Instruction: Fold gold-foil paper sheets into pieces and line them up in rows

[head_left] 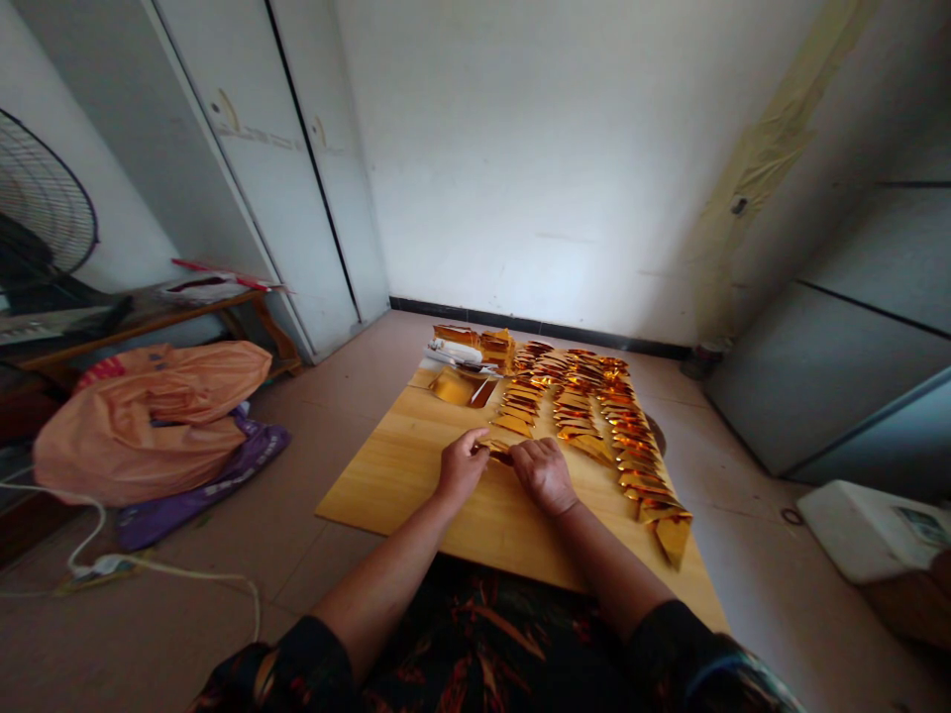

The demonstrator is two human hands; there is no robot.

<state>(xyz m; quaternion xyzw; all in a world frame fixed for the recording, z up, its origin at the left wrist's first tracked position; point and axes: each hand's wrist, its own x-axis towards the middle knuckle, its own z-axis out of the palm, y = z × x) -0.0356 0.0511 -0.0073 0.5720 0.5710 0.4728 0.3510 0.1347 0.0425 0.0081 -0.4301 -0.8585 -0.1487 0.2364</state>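
My left hand (460,465) and my right hand (545,473) meet over the near part of a wooden board (386,465). Between them is a small piece of gold foil paper (496,452), gripped at its two ends by closed fingers. My fingers cover much of it, so its exact shape is hard to make out. Beyond my hands, rows of folded gold foil pieces (572,406) overlap one another along the board's far and right sides. A flat stack of gold foil sheets (451,387) lies at the far left of the board.
A white object (455,351) sits beside the stack. On the floor at left lie an orange bag (149,416), a purple bag (215,485) and a white cable (200,572). A fan (45,198) stands at far left, a white box (869,530) at right.
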